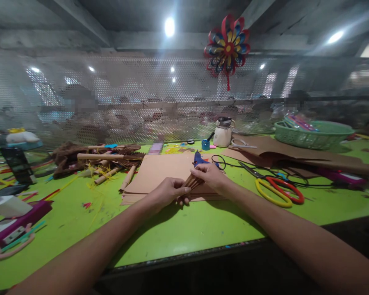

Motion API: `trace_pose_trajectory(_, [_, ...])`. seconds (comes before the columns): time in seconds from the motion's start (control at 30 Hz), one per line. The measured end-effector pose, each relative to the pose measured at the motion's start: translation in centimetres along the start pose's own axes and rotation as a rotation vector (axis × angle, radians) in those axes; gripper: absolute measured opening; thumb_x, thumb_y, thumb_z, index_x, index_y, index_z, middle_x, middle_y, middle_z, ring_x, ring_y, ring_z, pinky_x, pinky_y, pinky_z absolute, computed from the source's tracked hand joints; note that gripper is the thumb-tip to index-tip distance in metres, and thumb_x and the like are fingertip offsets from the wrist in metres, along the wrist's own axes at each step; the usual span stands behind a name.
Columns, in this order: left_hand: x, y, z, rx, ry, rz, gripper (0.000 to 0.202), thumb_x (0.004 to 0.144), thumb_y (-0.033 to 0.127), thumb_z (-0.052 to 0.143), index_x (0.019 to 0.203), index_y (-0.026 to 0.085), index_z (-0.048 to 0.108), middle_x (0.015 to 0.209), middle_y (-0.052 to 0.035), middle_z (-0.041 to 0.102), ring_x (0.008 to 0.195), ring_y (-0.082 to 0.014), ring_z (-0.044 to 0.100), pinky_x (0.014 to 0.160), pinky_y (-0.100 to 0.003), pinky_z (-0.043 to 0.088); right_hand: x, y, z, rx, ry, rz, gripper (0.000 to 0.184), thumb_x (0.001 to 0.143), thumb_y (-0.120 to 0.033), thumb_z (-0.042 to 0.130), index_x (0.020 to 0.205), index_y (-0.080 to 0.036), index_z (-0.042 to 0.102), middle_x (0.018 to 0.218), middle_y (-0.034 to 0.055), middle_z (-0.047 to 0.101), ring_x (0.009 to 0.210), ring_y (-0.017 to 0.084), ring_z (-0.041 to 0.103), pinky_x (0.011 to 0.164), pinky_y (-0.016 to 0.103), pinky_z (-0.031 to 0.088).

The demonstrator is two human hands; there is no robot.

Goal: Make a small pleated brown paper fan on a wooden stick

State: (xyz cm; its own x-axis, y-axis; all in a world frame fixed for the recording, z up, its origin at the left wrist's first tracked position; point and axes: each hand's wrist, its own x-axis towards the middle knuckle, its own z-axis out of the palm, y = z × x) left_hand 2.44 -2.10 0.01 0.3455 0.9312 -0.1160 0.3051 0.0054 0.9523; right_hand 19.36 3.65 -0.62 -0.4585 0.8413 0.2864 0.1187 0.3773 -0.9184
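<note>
Between my two hands is a narrow piece of brown paper (189, 180) that looks folded or pleated. My left hand (169, 189) is closed around its lower end, thumb on top. My right hand (209, 174) pinches the upper end. Both are just above the front of a stack of brown paper sheets (155, 172) on the green table. Right behind my right hand lies a blue glue gun (198, 158), partly hidden by the fingers. Scissors (273, 192) with yellow and red handles rest to the right.
Brown paper rolls with fringed ends (101, 157) lie at left, near a phone (17, 165) and a purple power strip (18, 223). Behind stand a white jug (222, 136) and a small blue pot (206, 144). A green basket (313, 137) sits at right beside large brown paper (279, 150).
</note>
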Motion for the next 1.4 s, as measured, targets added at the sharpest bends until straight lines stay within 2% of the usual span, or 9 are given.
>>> trace_pose_trajectory(0.13, [-0.1, 0.2, 0.0, -0.004, -0.014, -0.012, 0.031, 0.071, 0.039, 0.063, 0.067, 0.009, 0.059, 0.059, -0.0087, 0.065, 0.044, -0.0094, 0.051, 0.047, -0.022, 0.038, 0.1, 0.1, 0.0, -0.013, 0.035, 0.009, 0.037, 0.068, -0.048, 0.058, 0.055, -0.015, 0.048, 0.052, -0.0046, 0.040, 0.051, 0.008, 0.034, 0.050, 0.022, 0.027])
trace_pose_trajectory(0.4, [-0.1, -0.1, 0.0, -0.022, -0.003, -0.026, 0.032, 0.069, 0.040, 0.065, 0.069, 0.009, 0.058, 0.060, -0.0099, 0.065, 0.045, -0.0112, 0.054, 0.048, -0.023, 0.041, -0.1, -0.3, 0.2, 0.052, 0.093, 0.043, 0.037, 0.063, -0.048, 0.062, 0.053, -0.014, 0.051, 0.049, -0.0049, 0.043, 0.049, 0.008, 0.035, 0.050, 0.022, 0.030])
trace_pose_trajectory(0.47, [-0.1, -0.3, 0.0, -0.058, 0.003, -0.018, 0.030, 0.070, 0.039, 0.065, 0.073, 0.009, 0.058, 0.062, -0.0097, 0.065, 0.046, -0.0111, 0.055, 0.048, -0.023, 0.042, -0.2, -0.4, 0.1, 0.106, 0.069, 0.052, 0.036, 0.064, -0.047, 0.063, 0.055, -0.014, 0.052, 0.050, -0.0044, 0.046, 0.049, 0.008, 0.039, 0.051, 0.022, 0.032])
trace_pose_trajectory(0.63, [0.0, -0.7, -0.1, -0.139, 0.035, -0.006, 0.029, 0.072, 0.035, 0.063, 0.083, 0.009, 0.058, 0.067, -0.0113, 0.066, 0.048, -0.0104, 0.055, 0.048, -0.022, 0.043, -0.8, -1.3, 0.0, 0.270, -0.128, 0.105, 0.031, 0.061, -0.040, 0.070, 0.069, -0.010, 0.064, 0.065, 0.0037, 0.062, 0.058, 0.012, 0.054, 0.062, 0.027, 0.042])
trace_pose_trajectory(0.8, [0.0, -0.5, 0.0, -0.198, -0.067, 0.052, 0.035, 0.077, 0.041, 0.056, 0.088, 0.008, 0.059, 0.082, -0.0151, 0.065, 0.064, -0.0171, 0.062, 0.055, -0.027, 0.048, -0.7, -1.1, -0.1, 0.204, -0.121, 0.043, 0.029, 0.064, -0.038, 0.069, 0.068, -0.010, 0.065, 0.064, 0.0042, 0.063, 0.057, 0.012, 0.053, 0.061, 0.026, 0.042])
trace_pose_trajectory(0.97, [-0.2, -0.5, 0.2, -0.206, -0.117, 0.059, 0.043, 0.083, 0.047, 0.044, 0.095, 0.008, 0.059, 0.084, -0.0159, 0.065, 0.065, -0.0175, 0.063, 0.052, -0.025, 0.046, -0.4, -0.2, 0.0, 0.125, -0.108, 0.035, 0.031, 0.071, -0.042, 0.062, 0.068, -0.012, 0.062, 0.063, 0.0017, 0.060, 0.054, 0.009, 0.048, 0.055, 0.023, 0.038])
trace_pose_trajectory(1.13, [-0.5, 0.0, -0.1, -0.280, -0.088, 0.050, 0.041, 0.084, 0.043, 0.044, 0.101, 0.008, 0.058, 0.090, -0.0181, 0.064, 0.071, -0.0196, 0.064, 0.056, -0.026, 0.048, -0.3, -0.6, -0.2, 0.194, -0.100, 0.036, 0.033, 0.073, -0.045, 0.059, 0.070, -0.012, 0.060, 0.061, 0.0000, 0.056, 0.048, 0.007, 0.042, 0.046, 0.021, 0.032])
trace_pose_trajectory(1.3, [-0.7, 0.8, -0.3, -0.418, -0.017, 0.034, 0.035, 0.086, 0.035, 0.044, 0.102, 0.007, 0.057, 0.093, -0.0175, 0.064, 0.076, -0.0197, 0.063, 0.068, -0.030, 0.051, -0.1, -0.4, -0.8, 0.366, -0.163, 0.060, 0.027, 0.063, -0.034, 0.072, 0.076, -0.013, 0.061, 0.063, -0.0009, 0.057, 0.051, 0.008, 0.048, 0.052, 0.023, 0.038])
trace_pose_trajectory(1.4, [-0.7, 0.8, -0.4, -0.465, -0.035, 0.064, 0.035, 0.086, 0.035, 0.043, 0.103, 0.007, 0.056, 0.094, -0.0178, 0.063, 0.077, -0.0201, 0.063, 0.071, -0.032, 0.050, 0.0, -0.3, -0.8, 0.362, -0.147, 0.054, 0.026, 0.061, -0.034, 0.073, 0.073, -0.012, 0.062, 0.060, -0.0004, 0.058, 0.052, 0.009, 0.050, 0.053, 0.025, 0.039])
